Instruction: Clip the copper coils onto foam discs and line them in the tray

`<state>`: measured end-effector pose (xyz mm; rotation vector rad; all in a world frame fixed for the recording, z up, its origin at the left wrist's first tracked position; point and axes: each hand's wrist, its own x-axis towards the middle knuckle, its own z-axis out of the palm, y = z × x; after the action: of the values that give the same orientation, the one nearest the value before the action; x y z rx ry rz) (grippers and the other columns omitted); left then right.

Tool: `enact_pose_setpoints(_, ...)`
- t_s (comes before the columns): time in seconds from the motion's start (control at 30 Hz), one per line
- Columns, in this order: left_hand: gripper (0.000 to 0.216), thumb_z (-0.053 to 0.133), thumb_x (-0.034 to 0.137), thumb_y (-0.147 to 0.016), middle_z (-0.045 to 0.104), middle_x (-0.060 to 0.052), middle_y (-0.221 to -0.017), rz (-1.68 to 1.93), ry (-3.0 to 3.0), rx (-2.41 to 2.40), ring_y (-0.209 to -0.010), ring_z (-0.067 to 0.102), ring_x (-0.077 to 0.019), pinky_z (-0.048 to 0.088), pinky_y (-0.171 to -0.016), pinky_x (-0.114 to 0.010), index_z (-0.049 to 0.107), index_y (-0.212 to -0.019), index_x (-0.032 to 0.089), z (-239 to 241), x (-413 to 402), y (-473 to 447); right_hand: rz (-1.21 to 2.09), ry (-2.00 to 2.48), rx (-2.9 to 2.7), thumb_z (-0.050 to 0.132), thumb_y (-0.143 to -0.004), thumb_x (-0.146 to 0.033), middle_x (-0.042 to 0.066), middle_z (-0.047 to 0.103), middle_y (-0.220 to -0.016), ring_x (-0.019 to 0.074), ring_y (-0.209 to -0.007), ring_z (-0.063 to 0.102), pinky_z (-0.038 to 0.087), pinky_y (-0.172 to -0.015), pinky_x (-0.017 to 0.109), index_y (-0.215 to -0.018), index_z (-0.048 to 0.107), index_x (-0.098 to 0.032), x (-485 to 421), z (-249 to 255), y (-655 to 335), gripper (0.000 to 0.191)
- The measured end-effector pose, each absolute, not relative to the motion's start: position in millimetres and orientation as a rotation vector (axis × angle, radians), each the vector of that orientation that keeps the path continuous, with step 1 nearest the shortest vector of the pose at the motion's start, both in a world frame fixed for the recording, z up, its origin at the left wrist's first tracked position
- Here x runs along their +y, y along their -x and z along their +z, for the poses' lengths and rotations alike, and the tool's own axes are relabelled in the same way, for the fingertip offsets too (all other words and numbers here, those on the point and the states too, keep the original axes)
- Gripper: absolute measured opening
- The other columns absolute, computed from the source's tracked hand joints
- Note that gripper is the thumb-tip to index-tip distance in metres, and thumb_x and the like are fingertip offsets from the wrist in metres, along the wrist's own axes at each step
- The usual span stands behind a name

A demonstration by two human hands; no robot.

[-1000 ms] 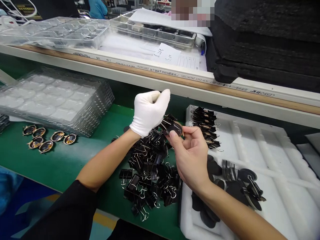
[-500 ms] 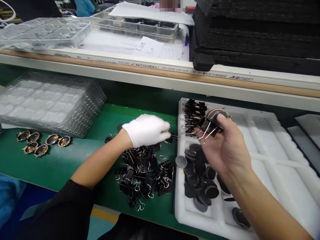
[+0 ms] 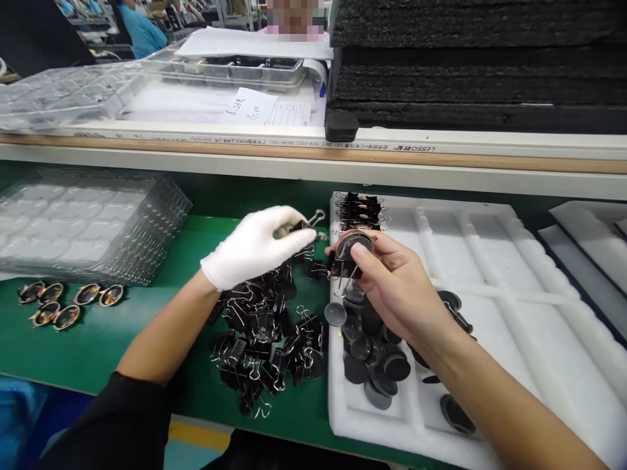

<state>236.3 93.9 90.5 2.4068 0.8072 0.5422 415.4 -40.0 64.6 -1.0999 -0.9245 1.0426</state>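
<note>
My left hand [image 3: 259, 243], in a white glove, is closed on a black binder clip [image 3: 316, 219] whose wire handles stick out to the right. In my bare right hand [image 3: 392, 274] is a round dark piece with a brownish rim [image 3: 353, 245], the thumb lying across its face. A second binder clip [image 3: 344, 269] is clamped to that piece, handles pointing down. The two hands are apart. Below my left hand spreads a pile of black binder clips [image 3: 264, 323]. Beyond my right hand, a row of clipped pieces [image 3: 361, 207] stands in the white foam tray [image 3: 470, 245].
Loose dark discs [image 3: 377, 359] lie in the tray's near left compartment. Sunglasses-like tortoiseshell pieces [image 3: 66, 316] rest on the green table [image 3: 127, 352] at left, by stacked clear plastic trays [image 3: 93, 222]. A shelf edge [image 3: 220, 160] crosses behind; black foam [image 3: 470, 72] sits on it.
My left hand has lifted from the clip pile with a binder clip in its fingers. My right hand has moved left and slightly down with the clipped round piece. The view has shifted right.
</note>
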Motion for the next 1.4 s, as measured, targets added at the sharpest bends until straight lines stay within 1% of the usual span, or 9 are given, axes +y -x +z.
enact_pose_setpoints(0.3,0.033,0.064,0.048,-0.095,0.074,-0.007,-0.101,0.707,-1.886,0.694,-0.089,0.069,-0.0173,0.056,-0.08,-0.03,0.07,-0.105,0.017,102,80,-238,1.372,1.013,-0.739,0.076,-0.091,-0.049,0.003,0.078,-0.097,0.0197,-0.092,0.076,0.065,-0.077,0.031,-0.103,0.075,-0.027,-38,61,-413,0.025)
enact_pose_setpoints(0.57,0.024,0.059,0.039,-0.097,0.075,-0.006,-0.102,0.563,-1.842,0.638,-0.093,0.071,-0.0179,0.056,-0.081,-0.03,0.067,-0.105,0.017,95,78,-243,0.884,1.144,-1.157,0.077,-0.092,-0.036,0.004,0.071,-0.133,0.0252,-0.142,0.052,0.05,-0.115,0.047,-0.101,0.079,-0.03,-37,49,-407,0.011)
enact_pose_setpoints(0.67,0.03,0.046,0.039,-0.103,0.074,-0.005,-0.098,0.503,-2.106,0.65,-0.089,0.068,-0.018,0.053,-0.079,-0.031,0.068,-0.097,0.019,97,75,-241,0.811,1.137,-1.217,0.074,-0.093,-0.028,0.004,0.071,-0.134,0.0251,-0.139,0.057,0.057,-0.106,0.045,-0.102,0.079,-0.03,-39,47,-404,0.011)
enact_pose_setpoints(0.8,0.038,0.039,0.044,-0.105,0.072,-0.007,-0.106,0.841,-2.384,0.924,-0.09,0.066,-0.0196,0.048,-0.081,-0.033,0.068,-0.108,0.02,97,63,-241,0.7,1.231,-1.328,0.074,-0.093,-0.024,0.004,0.073,-0.129,0.0252,-0.131,0.063,0.057,-0.103,0.045,-0.103,0.079,-0.029,-44,46,-395,0.012)
enact_pose_setpoints(0.9,0.038,0.05,0.05,-0.097,0.067,-0.005,-0.082,0.978,-2.597,1.034,-0.071,0.06,-0.0175,0.041,-0.066,-0.031,0.067,-0.083,0.019,90,53,-247,0.617,1.27,-1.461,0.071,-0.093,-0.019,0.004,0.074,-0.128,0.0236,-0.114,0.07,0.058,-0.098,0.044,-0.105,0.078,-0.027,-48,46,-387,0.016)
enact_pose_setpoints(0.97,0.042,0.053,0.043,-0.096,0.052,-0.001,-0.06,1.044,-2.707,1.083,-0.055,0.046,-0.0137,0.029,-0.056,-0.032,0.052,-0.061,0.02,84,49,-252,0.621,1.269,-1.496,0.069,-0.093,-0.015,0.004,0.074,-0.126,0.0221,-0.105,0.071,0.06,-0.09,0.041,-0.104,0.078,-0.026,-49,47,-381,0.017)
enact_pose_setpoints(1.1,0.045,0.053,0.027,-0.094,0.032,0.002,-0.051,1.206,-2.796,1.052,-0.048,0.025,-0.0108,0.016,-0.051,-0.033,0.035,-0.053,0.02,74,56,-254,0.603,1.292,-1.486,0.068,-0.093,-0.015,0.005,0.075,-0.124,0.022,-0.103,0.072,0.06,-0.087,0.038,-0.096,0.077,-0.023,-52,49,-374,0.013)
enact_pose_setpoints(1.27,0.05,0.053,0.024,-0.098,0.035,0.004,-0.045,1.467,-2.732,0.771,-0.043,0.031,-0.0084,0.017,-0.048,-0.031,0.047,-0.049,0.018,76,73,-248,0.639,1.379,-1.427,0.072,-0.093,-0.025,0.009,0.071,-0.125,0.0259,-0.112,0.07,0.061,-0.086,0.04,-0.101,0.078,-0.022,-57,46,-372,0.011)
enact_pose_setpoints(1.4,0.056,0.051,0.025,-0.102,0.041,0.004,-0.042,1.463,-2.522,0.728,-0.04,0.04,-0.0071,0.025,-0.045,-0.028,0.052,-0.046,0.017,81,75,-247,0.708,1.418,-1.344,0.074,-0.091,-0.028,0.005,0.079,-0.11,0.0244,-0.1,0.075,0.064,-0.087,0.042,-0.108,0.081,-0.025,-57,37,-373,0.019)
